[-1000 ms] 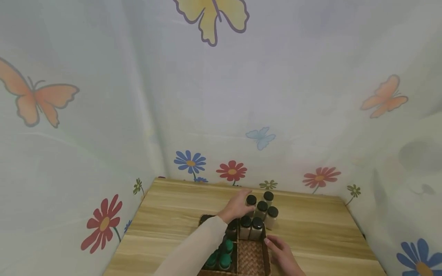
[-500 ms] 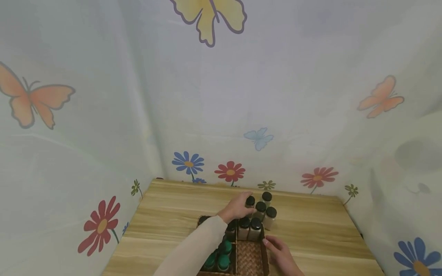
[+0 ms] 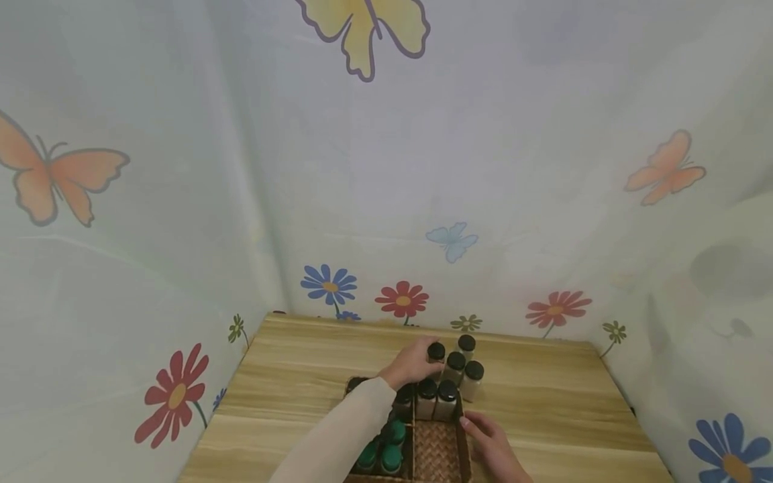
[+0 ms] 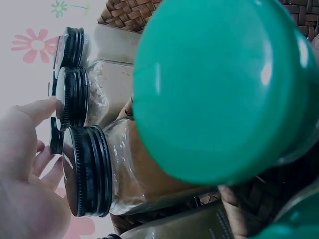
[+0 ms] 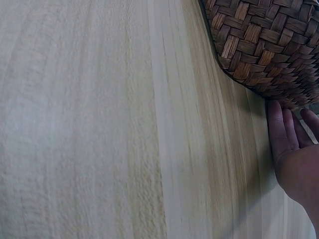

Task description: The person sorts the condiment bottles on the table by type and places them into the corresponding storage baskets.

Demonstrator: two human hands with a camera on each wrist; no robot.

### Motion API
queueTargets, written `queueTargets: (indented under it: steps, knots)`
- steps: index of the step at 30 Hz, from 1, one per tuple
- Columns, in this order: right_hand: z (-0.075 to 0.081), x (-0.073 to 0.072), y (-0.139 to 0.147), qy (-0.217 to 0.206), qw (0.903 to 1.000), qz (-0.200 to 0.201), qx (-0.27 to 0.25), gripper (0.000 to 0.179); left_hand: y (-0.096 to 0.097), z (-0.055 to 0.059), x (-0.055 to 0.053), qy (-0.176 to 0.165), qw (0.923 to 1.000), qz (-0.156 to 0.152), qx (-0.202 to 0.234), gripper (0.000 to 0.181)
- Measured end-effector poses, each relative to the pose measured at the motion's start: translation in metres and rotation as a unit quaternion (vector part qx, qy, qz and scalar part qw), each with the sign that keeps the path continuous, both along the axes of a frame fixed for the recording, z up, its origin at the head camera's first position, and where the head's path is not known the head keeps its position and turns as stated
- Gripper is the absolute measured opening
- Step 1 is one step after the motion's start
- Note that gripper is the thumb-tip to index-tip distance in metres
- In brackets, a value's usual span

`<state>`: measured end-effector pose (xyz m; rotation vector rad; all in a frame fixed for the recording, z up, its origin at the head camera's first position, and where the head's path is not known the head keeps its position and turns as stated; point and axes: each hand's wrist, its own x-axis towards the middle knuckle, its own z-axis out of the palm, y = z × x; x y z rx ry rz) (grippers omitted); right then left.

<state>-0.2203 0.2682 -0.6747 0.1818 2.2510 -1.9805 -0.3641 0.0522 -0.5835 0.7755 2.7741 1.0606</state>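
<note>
Currently, the left hand (image 3: 410, 365) curls about a black-capped jar (image 3: 436, 351), thumb on the near side and fingers round the far side; it appears held, though contact is partly hidden. That jar lies just right of the palm, long axis upright, beyond the far wall of the woven basket (image 3: 436, 453) (its base is screened from view). Two capped jars (image 3: 447, 399) occupy the basket's right compartment, between it and the bare woven floor. The right hand (image 3: 492, 446), farther off, rests its extended fingers against the basket's right outer wall, gripping no jar.
</note>
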Motion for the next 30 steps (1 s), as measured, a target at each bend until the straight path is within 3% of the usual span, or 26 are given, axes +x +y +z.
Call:
queueTargets:
  steps: [7, 21, 30]
  knots:
    - [0.0008, 0.0001, 0.0005, -0.003, 0.9998, 0.010, 0.014, 0.064, -0.0023, -0.0036, -0.0001, 0.002, 0.9999, 0.011, -0.010, 0.059]
    - [-0.0003, -0.0007, 0.0023, -0.006, 0.9999, 0.006, 0.011, 0.063, -0.0035, -0.0102, -0.0003, -0.023, 0.9986, 0.023, 0.042, 0.056]
    - [0.0040, -0.0010, 0.0009, -0.014, 0.9997, 0.002, 0.019, 0.067, 0.0025, -0.0090, 0.0018, -0.002, 0.9961, 0.079, 0.040, 0.049]
